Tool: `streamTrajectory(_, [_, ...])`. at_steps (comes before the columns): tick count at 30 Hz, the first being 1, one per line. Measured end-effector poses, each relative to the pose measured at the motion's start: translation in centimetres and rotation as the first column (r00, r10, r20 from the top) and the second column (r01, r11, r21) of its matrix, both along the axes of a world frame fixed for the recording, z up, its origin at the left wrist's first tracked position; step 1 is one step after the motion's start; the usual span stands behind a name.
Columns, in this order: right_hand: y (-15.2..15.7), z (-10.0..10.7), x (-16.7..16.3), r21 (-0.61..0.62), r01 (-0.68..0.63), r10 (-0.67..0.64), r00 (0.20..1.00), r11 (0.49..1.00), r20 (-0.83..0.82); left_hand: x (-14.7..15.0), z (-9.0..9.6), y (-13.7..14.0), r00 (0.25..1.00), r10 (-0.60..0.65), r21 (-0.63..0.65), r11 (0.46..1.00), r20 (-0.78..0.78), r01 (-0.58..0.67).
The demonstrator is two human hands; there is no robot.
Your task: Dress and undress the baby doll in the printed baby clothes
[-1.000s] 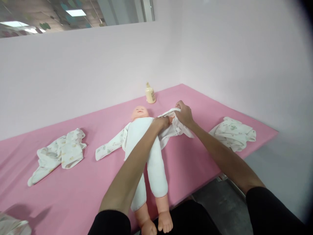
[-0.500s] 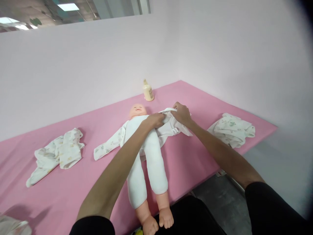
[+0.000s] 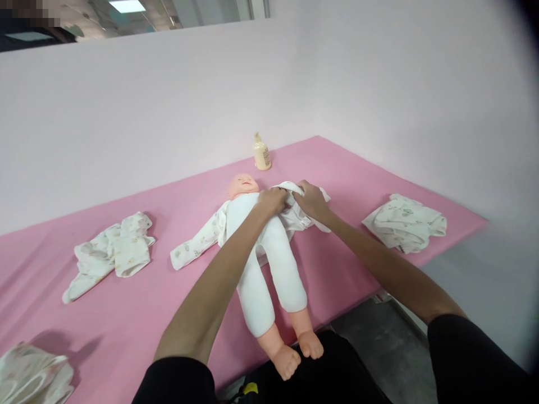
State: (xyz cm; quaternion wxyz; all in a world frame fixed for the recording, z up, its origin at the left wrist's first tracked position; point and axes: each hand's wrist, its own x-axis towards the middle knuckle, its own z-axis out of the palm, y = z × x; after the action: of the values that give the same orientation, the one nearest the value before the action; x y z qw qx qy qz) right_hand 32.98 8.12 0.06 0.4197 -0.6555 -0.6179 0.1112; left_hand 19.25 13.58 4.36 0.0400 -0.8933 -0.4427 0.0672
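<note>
On the pink surface a baby doll [image 3: 281,264] in a white body covering lies on its back, head away from me and bare feet toward me. A white printed baby shirt [image 3: 300,220] is spread under it, and one long sleeve covers the arm on the left. My left hand [image 3: 273,201] is closed at the doll's shoulder on the right; what lies inside its fingers is hidden. Just beside it, my right hand [image 3: 312,201] pinches the bunched fabric of the shirt's other side. The doll's arm on that side is not visible.
A cream pump bottle [image 3: 261,156] stands behind the doll near the wall. Folded printed baby clothes lie at left [image 3: 113,249] and right [image 3: 406,223], with another bundle [image 3: 33,373] at the lower left. The pink table [image 3: 345,280] ends at the front right.
The view has shifted, so most things sit farther right and higher. The doll's legs have swung slightly right. My left hand has drawn a little closer to my right, which still grips the shirt.
</note>
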Motion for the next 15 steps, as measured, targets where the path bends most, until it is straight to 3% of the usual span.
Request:
streamTrajectory(4, [-1.6, -1.0, 1.2, -0.158, 0.092, -0.071, 0.989, 0.983, 0.132, 0.1, 0.4, -0.4, 1.0, -0.003, -0.03, 1.0, -0.025, 0.002])
streamTrajectory(7, [-2.5, -1.1, 1.1, -0.272, 0.026, 0.005, 0.993, 0.962, 0.114, 0.3, 0.5, -0.7, 1.0, 0.018, -0.037, 0.999, 0.004, -0.017])
streamTrajectory(11, [-3.1, -0.2, -1.4, -0.163, -0.243, 0.232, 0.969, 0.956, -0.082, 0.4, 0.2, -0.6, 0.993, 0.073, -0.043, 0.997, 0.089, -0.07])
streamTrajectory(15, [-4.5, 1.2, -4.2, -0.043, -0.259, 0.256, 0.965, 0.965, -0.062, -0.2, 0.1, 0.1, 0.978, 0.111, -0.067, 0.993, 0.176, -0.101])
